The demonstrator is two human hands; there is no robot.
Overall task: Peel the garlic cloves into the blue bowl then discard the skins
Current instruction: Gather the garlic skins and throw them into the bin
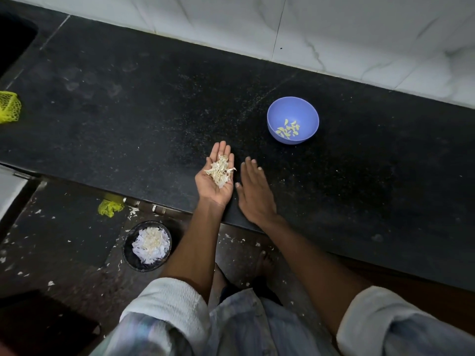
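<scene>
The blue bowl [293,109] stands on the black counter [128,111] and holds several peeled garlic cloves [288,129]. My left hand [214,186] lies palm up near the counter's front edge, fingers straight, carrying a small heap of garlic skins [220,169]. Just to its right, my right hand [255,194] is palm down with straight fingers, flat over the counter and holding nothing. Small white flecks dot the counter around both hands.
A black bin [128,249] with skins and paper scraps inside stands on the floor, below and left of my left hand. Yellow mesh netting lies at the counter's far left [9,106] and under the counter edge [110,208]. A white tiled wall [334,29] backs the counter.
</scene>
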